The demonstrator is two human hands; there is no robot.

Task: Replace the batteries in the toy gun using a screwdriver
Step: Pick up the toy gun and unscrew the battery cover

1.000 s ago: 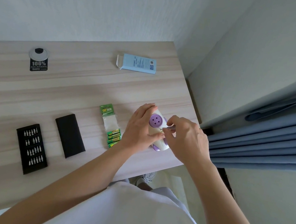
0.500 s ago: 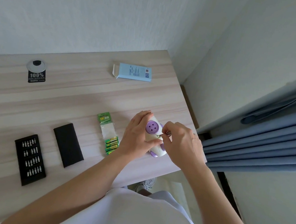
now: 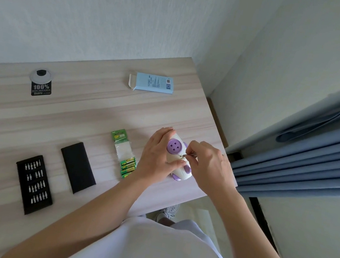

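Our left hand wraps the toy gun at the near right edge of the table, thumb pressing its body. Our right hand pinches the thin screwdriver against it. The tip could slip off the screw (too small for us to see) if the toy rocks. Both grips match the earlier frame; only our view has tilted.

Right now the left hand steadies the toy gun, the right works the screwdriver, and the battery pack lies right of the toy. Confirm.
Wrong on one point: the head view shows the battery pack lying left of the toy gun. The left hand does steady it, and the right hand works the screwdriver.
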